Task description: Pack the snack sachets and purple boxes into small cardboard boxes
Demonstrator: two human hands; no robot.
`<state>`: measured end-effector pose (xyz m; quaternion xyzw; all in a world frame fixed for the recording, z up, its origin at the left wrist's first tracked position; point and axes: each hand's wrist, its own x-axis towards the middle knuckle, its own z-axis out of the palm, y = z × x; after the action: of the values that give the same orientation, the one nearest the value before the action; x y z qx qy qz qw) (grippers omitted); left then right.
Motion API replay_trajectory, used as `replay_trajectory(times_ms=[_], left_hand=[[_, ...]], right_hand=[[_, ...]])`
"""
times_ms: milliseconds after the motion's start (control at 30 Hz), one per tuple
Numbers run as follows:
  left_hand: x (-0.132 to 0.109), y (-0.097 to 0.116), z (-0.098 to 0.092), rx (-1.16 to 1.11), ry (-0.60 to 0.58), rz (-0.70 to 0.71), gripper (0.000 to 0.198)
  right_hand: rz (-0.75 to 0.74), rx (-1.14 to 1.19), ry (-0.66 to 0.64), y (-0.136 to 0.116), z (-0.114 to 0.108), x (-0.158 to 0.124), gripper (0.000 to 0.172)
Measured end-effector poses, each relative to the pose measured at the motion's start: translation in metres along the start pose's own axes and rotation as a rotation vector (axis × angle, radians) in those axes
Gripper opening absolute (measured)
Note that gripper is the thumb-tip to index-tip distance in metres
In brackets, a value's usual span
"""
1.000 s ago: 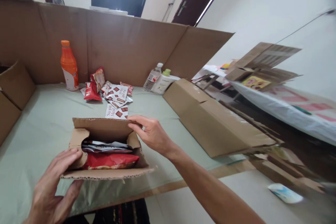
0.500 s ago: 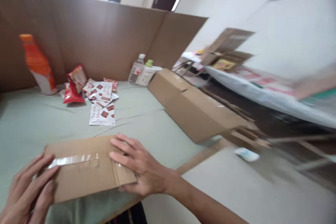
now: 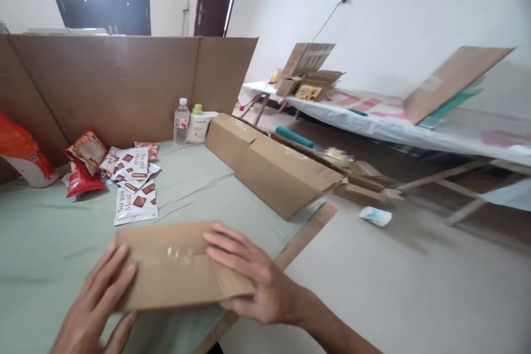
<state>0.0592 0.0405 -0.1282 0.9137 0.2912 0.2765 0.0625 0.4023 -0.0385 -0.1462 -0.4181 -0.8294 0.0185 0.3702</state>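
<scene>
While the left hand (image 3: 93,307) and the right hand (image 3: 257,282) both grasp it, one cardboard box (image 3: 174,276) sits at the near side of the worktop (image 3: 194,171), flat face upward; whether lifted or resting cannot be told. Left: fingers over the left end, thumb low by the near edge, light hold. Right: fingers spread on top, thumb beneath, corner gripped. Step in hand, as judged: steadying the box by its ends. Next move, as judged, calls for even pressure at both ends, the worktop's edge being close. Clear tape (image 3: 178,254) at mid-face; no print seen.

Just beyond: lower white packet (image 3: 133,207), "Su per Meal" set sideways, brown squares; upper white packet (image 3: 130,163), same wording, turned the opposite way. Left of these: red packet (image 3: 85,180), overlapped by patterned packet (image 3: 88,149); no wording legible. Farther left: orange bottle (image 3: 27,152), cut by the picture's edge, label unreadable. To the right: long carton (image 3: 276,171), plain.

Behind: clear bottle (image 3: 181,124), reddish label, unread; white bottle (image 3: 200,127), green cap, print too small. At back: cardboard screen (image 3: 112,77), unlettered.

Well apart: far table (image 3: 373,121), bearing an open carton (image 3: 309,58) and yellow pack (image 3: 309,93), lettering indistinct.
</scene>
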Motion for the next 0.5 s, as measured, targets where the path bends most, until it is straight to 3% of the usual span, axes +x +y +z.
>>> replay_trajectory(times_ms=[100,200,267,367,500], left_hand=[[0.093,0.008,0.042,-0.098,-0.078,0.127,0.047],[0.174,0.011,0.093,-0.091,-0.094,0.036,0.042],[0.205,0.013,0.126,-0.062,-0.042,-0.069,0.055],[0.203,0.017,0.162,-0.019,-0.038,-0.123,0.073],[0.136,0.014,0.18,0.041,-0.152,-0.067,0.064]], right_hand=[[0.155,-0.211,0.144,0.019,-0.023,-0.03,0.065],[0.301,-0.417,0.265,0.053,-0.031,-0.036,0.056],[0.4,-0.499,0.302,0.084,-0.03,-0.025,0.051],[0.549,-0.566,0.312,0.131,-0.025,0.012,0.045],[0.79,-0.626,0.261,0.178,-0.013,0.071,0.039]])
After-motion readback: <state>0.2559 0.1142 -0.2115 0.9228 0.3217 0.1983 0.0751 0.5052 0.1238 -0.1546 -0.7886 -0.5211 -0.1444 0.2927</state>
